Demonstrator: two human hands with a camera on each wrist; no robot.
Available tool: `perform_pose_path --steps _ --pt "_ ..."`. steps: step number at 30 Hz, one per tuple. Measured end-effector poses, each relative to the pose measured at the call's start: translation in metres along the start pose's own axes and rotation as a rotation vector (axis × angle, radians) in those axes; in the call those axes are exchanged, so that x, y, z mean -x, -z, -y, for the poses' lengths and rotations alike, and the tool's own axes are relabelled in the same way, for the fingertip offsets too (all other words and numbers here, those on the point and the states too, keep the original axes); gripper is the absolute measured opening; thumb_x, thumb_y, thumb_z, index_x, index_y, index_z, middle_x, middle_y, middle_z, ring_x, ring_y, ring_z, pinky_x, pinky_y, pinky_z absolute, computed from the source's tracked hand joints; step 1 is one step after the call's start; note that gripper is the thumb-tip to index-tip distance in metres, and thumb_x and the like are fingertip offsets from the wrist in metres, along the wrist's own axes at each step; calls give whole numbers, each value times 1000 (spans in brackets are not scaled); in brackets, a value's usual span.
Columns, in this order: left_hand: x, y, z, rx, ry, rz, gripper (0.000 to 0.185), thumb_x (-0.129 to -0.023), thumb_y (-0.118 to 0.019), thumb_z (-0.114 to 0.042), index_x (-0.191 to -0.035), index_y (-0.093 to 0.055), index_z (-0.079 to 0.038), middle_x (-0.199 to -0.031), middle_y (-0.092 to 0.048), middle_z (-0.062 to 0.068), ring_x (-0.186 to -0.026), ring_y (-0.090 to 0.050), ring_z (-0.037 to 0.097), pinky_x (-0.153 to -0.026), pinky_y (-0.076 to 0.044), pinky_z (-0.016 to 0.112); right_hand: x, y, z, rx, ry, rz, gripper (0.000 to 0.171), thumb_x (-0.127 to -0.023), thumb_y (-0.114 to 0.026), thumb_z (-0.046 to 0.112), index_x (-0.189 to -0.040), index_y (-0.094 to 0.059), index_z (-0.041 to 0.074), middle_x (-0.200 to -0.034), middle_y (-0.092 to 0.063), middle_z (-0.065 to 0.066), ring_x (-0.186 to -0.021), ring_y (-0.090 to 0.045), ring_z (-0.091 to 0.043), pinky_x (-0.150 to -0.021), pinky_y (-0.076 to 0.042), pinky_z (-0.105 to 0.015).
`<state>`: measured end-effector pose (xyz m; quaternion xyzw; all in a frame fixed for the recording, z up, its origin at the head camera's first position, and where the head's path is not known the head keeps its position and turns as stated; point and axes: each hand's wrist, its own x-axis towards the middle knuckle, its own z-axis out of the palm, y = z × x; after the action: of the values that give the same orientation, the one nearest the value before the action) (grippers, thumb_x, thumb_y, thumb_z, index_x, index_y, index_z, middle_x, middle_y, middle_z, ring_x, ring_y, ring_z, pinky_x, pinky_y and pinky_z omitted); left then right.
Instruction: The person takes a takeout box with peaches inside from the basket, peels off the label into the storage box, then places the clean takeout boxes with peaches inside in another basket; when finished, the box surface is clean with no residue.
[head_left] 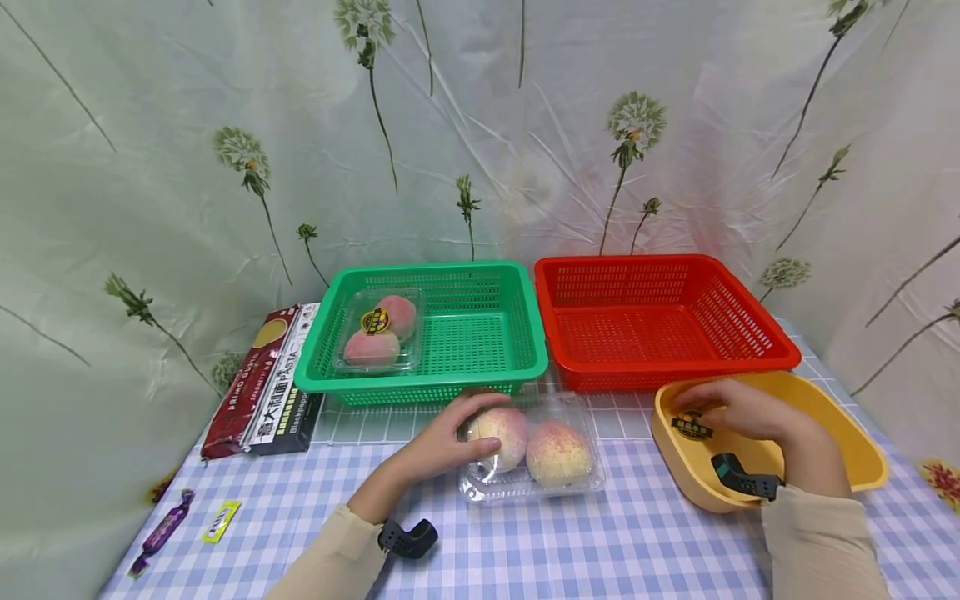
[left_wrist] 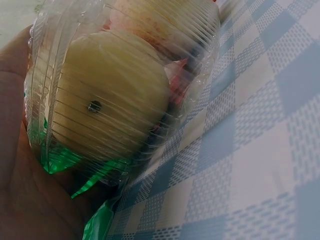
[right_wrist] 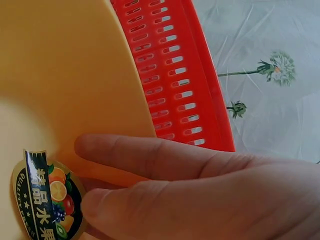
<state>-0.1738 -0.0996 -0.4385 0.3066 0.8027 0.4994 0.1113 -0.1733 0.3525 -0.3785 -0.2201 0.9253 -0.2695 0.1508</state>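
Note:
A clear plastic box (head_left: 536,454) with two peaches lies on the blue checked tablecloth in front of the green basket (head_left: 450,385). My left hand (head_left: 461,432) grips its left end, fingers curled over the nearer peach. In the left wrist view the ribbed box (left_wrist: 115,90) rests against my palm (left_wrist: 20,195). My right hand (head_left: 723,407) reaches into the yellow bowl (head_left: 847,417), fingers fairly straight over a round fruit sticker (head_left: 692,427). The right wrist view shows the fingers (right_wrist: 165,155) beside that sticker (right_wrist: 47,200); what the sticker sits on is unclear.
A second box of peaches (head_left: 378,329) sits in the green basket's left half. The red basket (head_left: 675,375) stands to its right. Pasta packs (head_left: 262,383) lie at the left, with two wrapped sweets (head_left: 161,533) near the front edge. A flowered cloth hangs behind.

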Motion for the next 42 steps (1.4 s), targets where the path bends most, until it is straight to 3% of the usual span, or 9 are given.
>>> perform_pose_path --steps 11,15,21,23,25,27,30,36,42 --pt "1 0 1 -5 11 -12 55 -93 -70 -31 -144 -51 -31 -145 -46 4 -126 -48 23 -98 -47 41 15 12 8 109 -57 -188 26 -92 -70 18 -115 -72 6 -114 -73 -9 -97 -54 11 -79 -53 -21" --pt "1 2 1 6 -2 -17 55 -93 -69 -29 -145 -51 -26 -149 -47 3 -134 -45 26 -107 -40 49 20 20 18 73 -101 -239 25 -96 -66 20 -116 -72 7 -109 -74 -9 -90 -58 9 -75 -53 -21" --pt "0 7 3 65 -39 7 54 -96 -65 -24 -146 -50 -14 -152 -48 5 -141 -42 29 -114 -34 52 23 26 22 4 -172 -481 25 -102 -57 23 -114 -70 6 -91 -73 -6 -78 -61 2 -65 -52 -19" --pt "0 8 5 99 -25 21 55 -97 -64 -25 -148 -48 -15 -153 -47 7 -140 -43 29 -113 -35 48 23 26 21 1 -210 -576 28 -104 -53 25 -117 -68 6 -101 -71 -11 -88 -62 -7 -68 -49 -22" --pt "0 9 7 132 -8 37 57 -97 -64 -25 -150 -45 -17 -154 -46 8 -140 -44 29 -112 -37 42 23 26 18 -7 -244 -649 30 -104 -50 27 -120 -66 6 -117 -66 -19 -107 -59 -25 -82 -51 -37" --pt "0 10 8 166 0 52 59 -98 -63 -25 -152 -42 -19 -156 -44 10 -139 -45 28 -111 -39 35 22 25 15 -14 -254 -701 34 -104 -49 26 -126 -62 5 -134 -54 -28 -121 -48 -44 -94 -45 -55" --pt "0 12 10 199 0 66 59 -99 -62 -25 -153 -40 -20 -157 -42 10 -139 -44 28 -109 -40 26 21 26 10 -27 -248 -730 41 -103 -48 24 -135 -54 -1 -145 -38 -36 -131 -31 -60 -100 -27 -77" --pt "2 13 4 229 12 62 52 -99 -60 -25 -149 -47 -18 -154 -47 7 -138 -45 25 -106 -40 22 20 22 -6 -37 -324 -704 64 -102 -49 30 -151 -30 -6 -154 -12 -44 -136 -11 -66 -101 -18 -79" --pt "1 9 -8 231 35 55 51 -99 -61 -25 -148 -49 -18 -152 -49 7 -132 -48 21 -103 -45 31 18 18 -20 -127 -405 -651 83 -101 -49 42 -157 -9 -5 -154 -3 -45 -137 -8 -65 -104 -17 -80"
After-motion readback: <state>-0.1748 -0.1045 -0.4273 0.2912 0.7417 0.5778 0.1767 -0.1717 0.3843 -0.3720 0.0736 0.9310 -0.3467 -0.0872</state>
